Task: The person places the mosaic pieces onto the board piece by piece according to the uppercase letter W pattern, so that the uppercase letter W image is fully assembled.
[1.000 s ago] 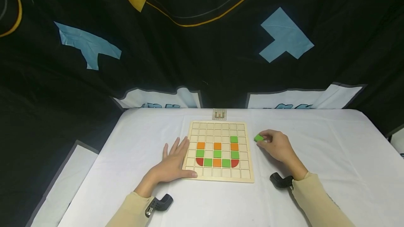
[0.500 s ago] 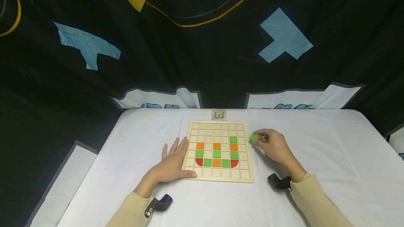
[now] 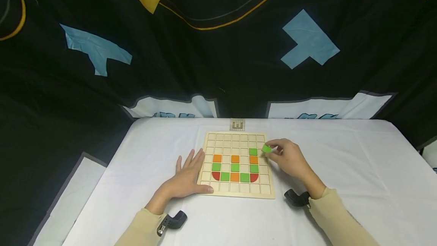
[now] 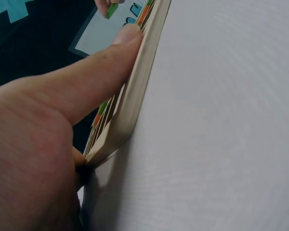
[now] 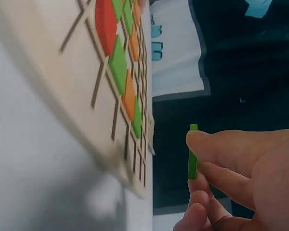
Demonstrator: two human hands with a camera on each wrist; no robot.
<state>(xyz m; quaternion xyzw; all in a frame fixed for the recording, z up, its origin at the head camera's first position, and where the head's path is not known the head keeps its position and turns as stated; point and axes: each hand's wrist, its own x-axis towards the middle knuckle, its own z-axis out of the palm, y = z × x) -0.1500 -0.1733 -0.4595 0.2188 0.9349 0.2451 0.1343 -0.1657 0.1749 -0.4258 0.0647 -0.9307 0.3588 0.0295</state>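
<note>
A wooden grid board [image 3: 235, 191] lies flat on the table, bearing green, orange and red tiles in several of its cells. My left hand [image 3: 186, 177] rests along the board's left side with fingers spread; in the left wrist view its thumb [image 4: 103, 62] lies over the board's near edge. Between thumb and fingertips, my right hand [image 3: 288, 156] pinches a green square tile [image 3: 266, 148] above the board's right edge. From the right wrist view that tile [image 5: 192, 151] is seen edge-on, apart from the board. Both red tiles have a rounded corner.
A small pattern card [image 3: 237, 124] lies just behind the board. White cloth covers the table [image 3: 351, 155]. A dark curtain [image 3: 218, 67] with blue and yellow shapes hangs behind it. Each wrist wears a black camera mount [image 3: 296, 198].
My right hand has moved left with the green tile, from beside the board to over its right edge. My left hand has stayed in place, and the placed tiles look the same.
</note>
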